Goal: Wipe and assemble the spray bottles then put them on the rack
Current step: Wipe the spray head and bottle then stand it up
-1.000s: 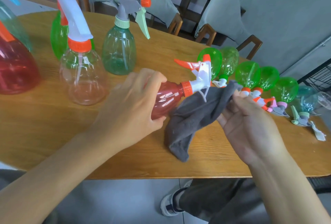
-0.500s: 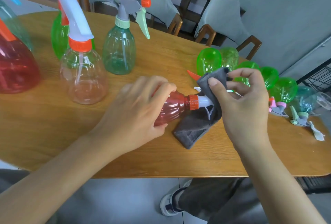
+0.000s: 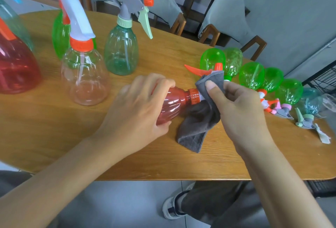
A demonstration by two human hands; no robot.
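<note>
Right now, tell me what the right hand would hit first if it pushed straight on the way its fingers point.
The right hand points up-left, gripping the grey cloth around the red bottle's spray head. Pushed on, it would probably first meet the left hand holding that bottle; depth is uncertain.

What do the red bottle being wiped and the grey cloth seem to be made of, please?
The red ribbed spray bottle looks like thin translucent plastic: glossy, with light showing through it. The grey wiping cloth looks like soft matte fabric, perhaps microfibre: it folds and drapes limply and has stitched edges.
</note>
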